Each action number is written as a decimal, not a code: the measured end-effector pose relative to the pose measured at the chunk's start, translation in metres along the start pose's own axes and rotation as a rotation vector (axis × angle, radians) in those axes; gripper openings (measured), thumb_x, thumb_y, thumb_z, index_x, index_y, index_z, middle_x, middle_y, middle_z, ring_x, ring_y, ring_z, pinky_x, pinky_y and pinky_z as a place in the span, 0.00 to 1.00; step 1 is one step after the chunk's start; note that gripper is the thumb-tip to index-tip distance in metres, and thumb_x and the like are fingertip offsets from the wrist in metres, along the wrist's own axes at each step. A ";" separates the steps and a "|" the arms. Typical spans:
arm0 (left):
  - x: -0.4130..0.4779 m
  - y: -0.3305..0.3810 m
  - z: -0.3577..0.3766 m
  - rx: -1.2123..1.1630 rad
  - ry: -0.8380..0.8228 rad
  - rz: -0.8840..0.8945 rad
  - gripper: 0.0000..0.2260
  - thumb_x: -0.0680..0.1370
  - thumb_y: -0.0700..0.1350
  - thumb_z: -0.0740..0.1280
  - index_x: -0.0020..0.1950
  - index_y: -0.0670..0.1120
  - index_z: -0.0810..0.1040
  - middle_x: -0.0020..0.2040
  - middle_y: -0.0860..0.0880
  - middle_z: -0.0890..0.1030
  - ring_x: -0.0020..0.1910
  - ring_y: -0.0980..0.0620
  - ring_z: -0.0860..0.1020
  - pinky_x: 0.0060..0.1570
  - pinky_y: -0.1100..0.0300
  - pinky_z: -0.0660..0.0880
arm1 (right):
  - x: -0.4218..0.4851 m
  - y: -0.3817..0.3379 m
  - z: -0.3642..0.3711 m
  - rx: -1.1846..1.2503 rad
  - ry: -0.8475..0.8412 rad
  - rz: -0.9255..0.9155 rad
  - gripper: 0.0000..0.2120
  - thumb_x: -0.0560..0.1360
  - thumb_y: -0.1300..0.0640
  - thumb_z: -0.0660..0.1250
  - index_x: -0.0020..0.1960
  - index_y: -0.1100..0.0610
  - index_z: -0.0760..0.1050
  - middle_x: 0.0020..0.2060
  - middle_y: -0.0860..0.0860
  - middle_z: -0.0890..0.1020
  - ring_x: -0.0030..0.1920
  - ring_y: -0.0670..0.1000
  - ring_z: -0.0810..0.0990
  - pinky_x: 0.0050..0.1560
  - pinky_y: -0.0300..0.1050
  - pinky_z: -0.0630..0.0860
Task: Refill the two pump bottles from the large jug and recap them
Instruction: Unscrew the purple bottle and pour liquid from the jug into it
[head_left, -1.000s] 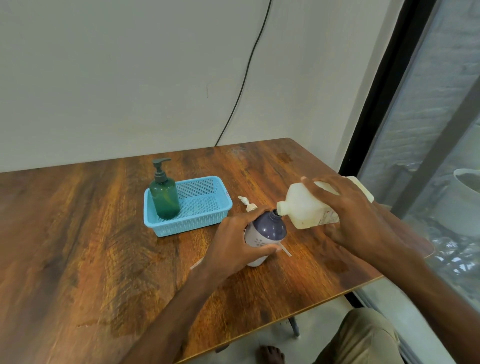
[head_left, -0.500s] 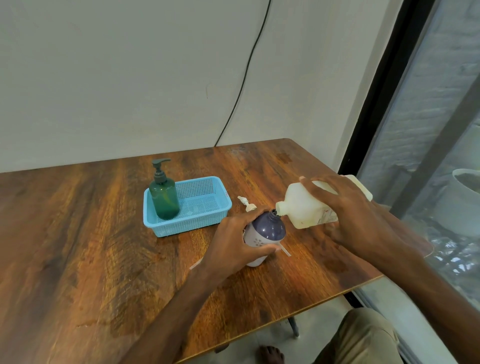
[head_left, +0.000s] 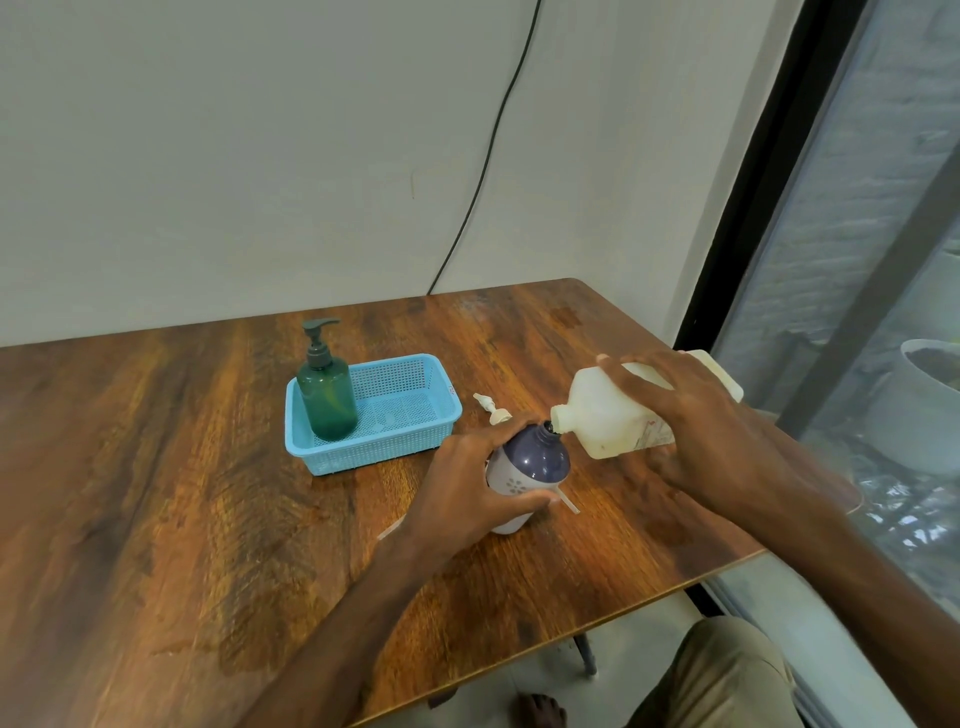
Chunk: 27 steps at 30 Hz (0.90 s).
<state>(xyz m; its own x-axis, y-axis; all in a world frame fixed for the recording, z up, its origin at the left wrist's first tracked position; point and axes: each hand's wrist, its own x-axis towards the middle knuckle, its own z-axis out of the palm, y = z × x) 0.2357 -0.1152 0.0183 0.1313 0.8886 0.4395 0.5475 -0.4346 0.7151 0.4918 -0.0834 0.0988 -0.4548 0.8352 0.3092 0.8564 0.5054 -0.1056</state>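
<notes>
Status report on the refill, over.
Left hand grips purple bottle. Right hand tips jug, spout at open neck. Loose pump lies behind bottle; path clear.

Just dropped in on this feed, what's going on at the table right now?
A person is refilling a pump bottle. The left hand grips the purple-and-white bottle, upright on the wooden table with its pump off. The right hand holds the large white jug tipped over, spout at the bottle's open neck; any flow is not visible. The removed pump lies just behind. The green pump bottle stands capped in the blue basket.
</notes>
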 end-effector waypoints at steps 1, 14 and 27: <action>0.000 0.000 0.000 0.001 -0.001 -0.002 0.37 0.68 0.55 0.84 0.74 0.54 0.75 0.61 0.63 0.79 0.59 0.74 0.75 0.55 0.77 0.72 | 0.000 0.001 0.001 0.002 -0.010 0.003 0.48 0.72 0.60 0.77 0.81 0.42 0.52 0.79 0.51 0.61 0.79 0.55 0.57 0.76 0.55 0.61; 0.001 0.000 0.000 -0.007 -0.002 0.000 0.35 0.68 0.56 0.83 0.72 0.57 0.75 0.62 0.65 0.80 0.61 0.69 0.77 0.56 0.73 0.76 | -0.002 -0.001 -0.003 0.035 -0.050 0.018 0.45 0.75 0.58 0.74 0.81 0.42 0.50 0.80 0.49 0.58 0.79 0.52 0.55 0.77 0.49 0.56; 0.000 0.001 0.001 0.008 0.006 0.000 0.36 0.68 0.56 0.83 0.74 0.55 0.75 0.62 0.64 0.79 0.59 0.74 0.75 0.54 0.76 0.73 | 0.001 0.000 -0.004 0.016 0.002 -0.032 0.48 0.71 0.61 0.78 0.79 0.41 0.53 0.78 0.52 0.63 0.78 0.56 0.59 0.77 0.53 0.56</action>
<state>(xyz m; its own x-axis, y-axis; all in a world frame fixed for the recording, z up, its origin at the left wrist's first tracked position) 0.2367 -0.1155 0.0187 0.1262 0.8877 0.4428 0.5539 -0.4334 0.7109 0.4918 -0.0833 0.1027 -0.4814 0.8181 0.3144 0.8373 0.5354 -0.1110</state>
